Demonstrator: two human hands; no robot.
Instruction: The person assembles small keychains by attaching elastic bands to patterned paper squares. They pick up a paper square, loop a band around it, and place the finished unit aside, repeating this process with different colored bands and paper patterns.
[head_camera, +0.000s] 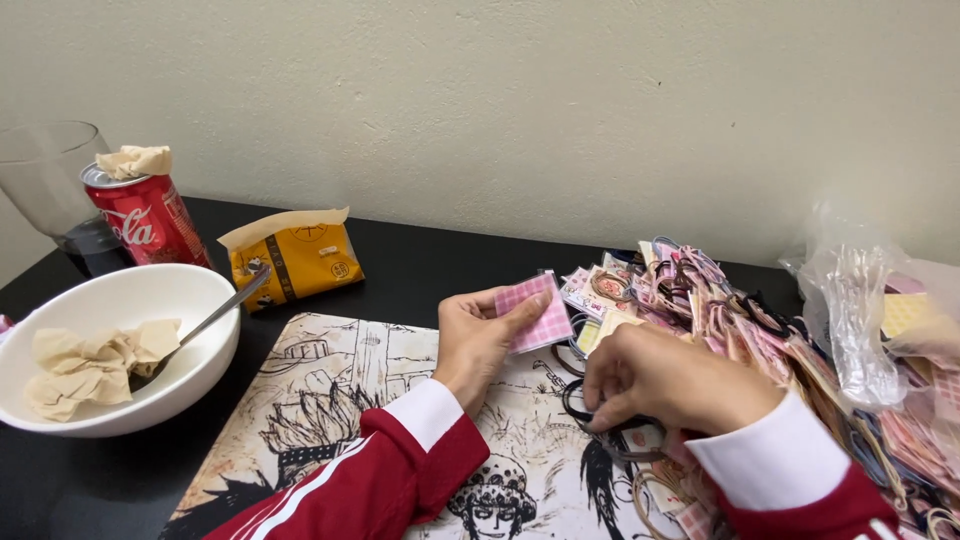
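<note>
From the head camera, the left hand (480, 335) pinches a small pink checked card (537, 312) between thumb and fingers, raised off the table and tilted toward the person, so its face can be read. The right hand (668, 380) curls knuckles-up over a dark hair tie (578, 400) lying on the illustrated mat (330, 400), fingertips closed on the loop as if to lift it. Both work close to the heap of carded hair ties (700, 295) at far right, within easy reach. At left, a white bowl (150, 300) holds crumpled tissue and a spoon, pushed aside beside a red can (148, 222).
</note>
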